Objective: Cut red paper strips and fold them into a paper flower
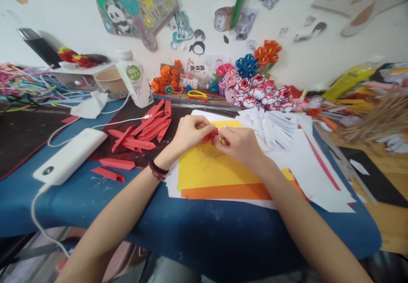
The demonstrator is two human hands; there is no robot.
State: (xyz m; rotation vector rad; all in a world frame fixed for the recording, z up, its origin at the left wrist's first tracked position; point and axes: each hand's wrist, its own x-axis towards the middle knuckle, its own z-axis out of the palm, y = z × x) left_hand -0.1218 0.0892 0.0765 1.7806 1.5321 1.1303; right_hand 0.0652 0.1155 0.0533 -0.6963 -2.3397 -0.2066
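Note:
A small red folded paper piece (211, 136) is pinched between my two hands above the yellow paper sheet (204, 174). My left hand (194, 131) grips it from the left with thumb and forefinger closed. From the right, the closed fingers of my right hand (239, 142) meet its edge, where a bit of white shows. My fingers hide much of the piece. Left of my hands lies a loose pile of red folded paper strips (149, 128). White folded paper strips (270, 128) are heaped to the right. Orange paper (226, 191) shows under the yellow sheet.
A white power bank (72, 155) with cables lies at the left, near a white bottle (135, 81). Red-and-white paper flowers (261, 91) and other craft flowers stand along the wall. White paper sheets (318, 176) cover the right side of the blue table (223, 227).

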